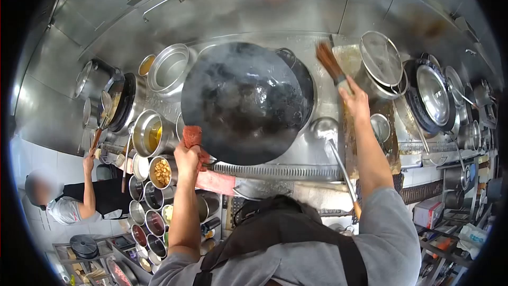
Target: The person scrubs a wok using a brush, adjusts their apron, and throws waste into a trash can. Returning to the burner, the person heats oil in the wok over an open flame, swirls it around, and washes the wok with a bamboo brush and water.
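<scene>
A large black wok (241, 103) hangs tilted over the stove, steam or smoke rising from its dark, wet-looking surface. At its lower left edge, my left hand (188, 159) is closed around a reddish cloth (192, 135) beside the wok's handle. To the right of the wok, my right hand (355, 98) grips a brown bristle brush (330, 61), its bristles pointing up and left, apart from the wok. A ladle (325, 128) with a long wooden-ended handle lies below the brush, its bowl near the wok's right side.
Metal pots (170, 70) and a pot of yellow liquid (151, 132) stand left, above several ingredient containers (155, 222). A strainer (381, 58) rests on a pot at right, near another wok (433, 95). A co-worker (74, 206) stands far left, holding a utensil.
</scene>
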Motion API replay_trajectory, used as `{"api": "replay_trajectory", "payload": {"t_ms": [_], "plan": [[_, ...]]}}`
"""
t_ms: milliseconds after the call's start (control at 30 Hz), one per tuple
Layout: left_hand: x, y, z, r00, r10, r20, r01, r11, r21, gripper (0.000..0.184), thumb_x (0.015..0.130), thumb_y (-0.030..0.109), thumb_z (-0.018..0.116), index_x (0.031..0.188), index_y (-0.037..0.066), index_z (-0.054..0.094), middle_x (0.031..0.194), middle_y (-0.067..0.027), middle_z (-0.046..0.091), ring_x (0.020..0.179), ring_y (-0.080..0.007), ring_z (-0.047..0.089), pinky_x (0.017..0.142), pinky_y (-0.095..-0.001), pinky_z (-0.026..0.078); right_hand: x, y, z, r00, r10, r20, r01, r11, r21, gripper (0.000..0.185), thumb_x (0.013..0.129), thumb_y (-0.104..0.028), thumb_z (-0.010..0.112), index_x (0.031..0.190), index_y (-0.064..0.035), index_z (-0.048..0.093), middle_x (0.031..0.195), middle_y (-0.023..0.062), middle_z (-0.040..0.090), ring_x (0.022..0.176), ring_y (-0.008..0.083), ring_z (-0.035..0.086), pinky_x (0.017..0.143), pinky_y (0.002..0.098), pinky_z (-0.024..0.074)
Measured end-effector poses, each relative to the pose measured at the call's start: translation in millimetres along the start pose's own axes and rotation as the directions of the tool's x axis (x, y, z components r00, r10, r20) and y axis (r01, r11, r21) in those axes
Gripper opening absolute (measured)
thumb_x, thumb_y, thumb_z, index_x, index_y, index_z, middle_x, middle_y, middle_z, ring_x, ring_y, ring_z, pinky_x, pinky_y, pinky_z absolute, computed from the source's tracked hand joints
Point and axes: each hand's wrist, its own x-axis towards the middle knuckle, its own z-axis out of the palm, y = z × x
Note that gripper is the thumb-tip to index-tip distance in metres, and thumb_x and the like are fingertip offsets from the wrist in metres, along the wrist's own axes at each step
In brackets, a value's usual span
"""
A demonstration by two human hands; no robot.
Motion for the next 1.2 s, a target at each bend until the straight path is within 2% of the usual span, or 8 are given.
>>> {"api": "replay_trajectory", "payload": {"t_ms": [100, 367, 500, 700, 767, 833, 967, 1200], "plan": [[30.8, -80.5, 31.0, 0.993, -0.094, 0.067, 0.102, 0.985, -0.140, 0.020, 0.070, 0.000, 0.048, 0.088, -0.005, 0.054, 0.059, -0.0123, 0.059, 0.042, -0.0180, 0.055, 0.037, -0.0293, 0.044, 34.3, -122.3, -18.7, 0.980, 0.074, -0.183, 0.047, 0.813, 0.580, 0.056, 0.083, -0.026, 0.066, 0.133, -0.0122, 0.047, 0.101, 0.0079, 0.062, 0.070, 0.0097, 0.056, 0.065, 0.0252, 0.0487], [33.3, -158.6, 124.8, 0.943, -0.195, 0.269, 0.297, 0.859, -0.417, 0.026, 0.076, 0.001, 0.052, 0.102, 0.000, 0.050, 0.079, -0.0118, 0.062, 0.067, -0.0226, 0.064, 0.057, -0.0346, 0.055, 52.6, -185.6, 65.0, 0.814, -0.217, -0.539, 0.400, 0.881, 0.250, 0.058, 0.086, -0.018, 0.062, 0.136, -0.0006, 0.038, 0.124, 0.0146, 0.055, 0.110, 0.0233, 0.055, 0.093, 0.0315, 0.0417], [35.1, -161.8, 123.9, 0.971, -0.101, 0.217, 0.187, 0.888, -0.421, 0.037, 0.075, 0.003, 0.056, 0.111, -0.001, 0.048, 0.092, -0.0105, 0.061, 0.079, -0.0207, 0.062, 0.070, -0.0311, 0.051, 20.1, -112.9, 183.4, 0.769, 0.520, 0.371, -0.566, 0.824, 0.017, 0.068, 0.075, -0.027, 0.068, 0.137, -0.0209, 0.040, 0.098, 0.0163, 0.066, 0.080, 0.0250, 0.066, 0.067, 0.0361, 0.0520], [34.5, -162.9, 119.5, 0.944, -0.160, 0.290, 0.262, 0.897, -0.356, 0.042, 0.076, 0.007, 0.059, 0.116, -0.001, 0.046, 0.099, -0.0105, 0.060, 0.087, -0.0206, 0.061, 0.076, -0.0307, 0.049, -57.7, -145.9, 197.9, 0.599, -0.120, 0.791, 0.159, 0.987, 0.029, 0.069, 0.071, -0.033, 0.070, 0.135, -0.0265, 0.045, 0.102, 0.0114, 0.066, 0.082, 0.0185, 0.064, 0.072, 0.0325, 0.0509], [37.0, -167.3, 120.3, 0.955, -0.109, 0.275, 0.202, 0.919, -0.339, 0.039, 0.078, 0.003, 0.056, 0.115, 0.001, 0.045, 0.096, -0.0088, 0.059, 0.081, -0.0193, 0.061, 0.068, -0.0307, 0.053, -24.9, -143.1, 143.5, 0.380, 0.129, 0.916, -0.001, 0.990, -0.139, 0.066, 0.070, -0.033, 0.069, 0.132, -0.0244, 0.049, 0.110, 0.0127, 0.064, 0.097, 0.0213, 0.062, 0.086, 0.0321, 0.0474], [36.1, -161.4, 117.3, 0.973, -0.046, 0.226, 0.101, 0.966, -0.238, 0.038, 0.078, 0.005, 0.058, 0.114, 0.000, 0.046, 0.098, -0.0086, 0.059, 0.084, -0.0183, 0.060, 0.073, -0.0295, 0.050, 42.8, -1.3, 133.9, 0.579, -0.100, 0.809, 0.402, 0.899, -0.176, 0.053, 0.073, -0.030, 0.065, 0.124, -0.0189, 0.055, 0.108, 0.0119, 0.065, 0.096, 0.0295, 0.063, 0.085, 0.0345, 0.0494], [33.7, -160.0, 117.6, 0.954, -0.105, 0.282, 0.199, 0.924, -0.328, 0.037, 0.079, 0.006, 0.059, 0.113, 0.000, 0.048, 0.098, -0.0083, 0.059, 0.086, -0.0173, 0.059, 0.077, -0.0282, 0.048, 86.1, -131.1, 80.2, 0.988, -0.059, 0.139, 0.128, 0.813, -0.567, 0.058, 0.080, -0.035, 0.061, 0.134, -0.0240, 0.043, 0.085, 0.0249, 0.064, 0.086, 0.0412, 0.061, 0.078, 0.0460, 0.0489], [40.5, -159.3, 110.6, 0.919, -0.154, 0.364, 0.264, 0.925, -0.275, 0.051, 0.076, 0.015, 0.063, 0.120, -0.002, 0.045, 0.108, -0.0134, 0.060, 0.100, -0.0231, 0.058, 0.088, -0.0319, 0.044, 28.5, -180.0, 234.4, 0.721, 0.341, 0.604, -0.502, 0.857, 0.116, 0.071, 0.072, -0.029, 0.072, 0.136, -0.0192, 0.043, 0.086, 0.0098, 0.064, 0.058, 0.0151, 0.058, 0.057, 0.0289, 0.0497]]}}
